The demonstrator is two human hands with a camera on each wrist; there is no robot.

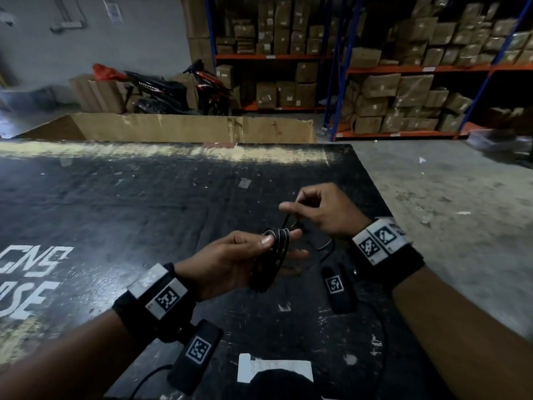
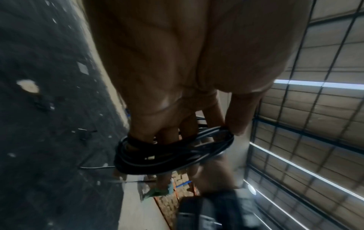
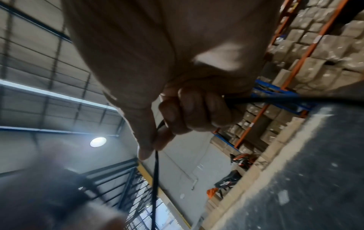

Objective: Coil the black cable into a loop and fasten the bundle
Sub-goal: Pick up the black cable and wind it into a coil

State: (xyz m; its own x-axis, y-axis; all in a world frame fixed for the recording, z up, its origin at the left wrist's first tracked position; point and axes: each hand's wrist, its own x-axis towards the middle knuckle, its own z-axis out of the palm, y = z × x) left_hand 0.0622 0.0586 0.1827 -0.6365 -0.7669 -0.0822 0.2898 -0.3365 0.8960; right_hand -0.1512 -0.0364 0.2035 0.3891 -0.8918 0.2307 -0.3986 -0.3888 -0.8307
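Note:
The black cable [image 1: 277,249] is wound in several turns into a coil. My left hand [image 1: 245,255] holds that coil above the black table, thumb pressed on top of the turns and fingers under them. In the left wrist view the coil [image 2: 173,154] hangs round my fingers [image 2: 208,118]. My right hand [image 1: 320,209] is just right of and beyond the coil and grips the loose cable end. In the right wrist view the cable [image 3: 156,179] runs between thumb and curled fingers [image 3: 189,112] and out to the right. The loose strand [image 1: 323,246] loops between both hands.
The worn black table [image 1: 144,215] spreads beneath both hands, white lettering [image 1: 31,284] at its left. A white paper label [image 1: 271,368] lies near the front edge. A long cardboard box [image 1: 190,128] stands beyond the table; shelves of cartons [image 1: 403,82] and motorbikes [image 1: 178,88] lie farther back.

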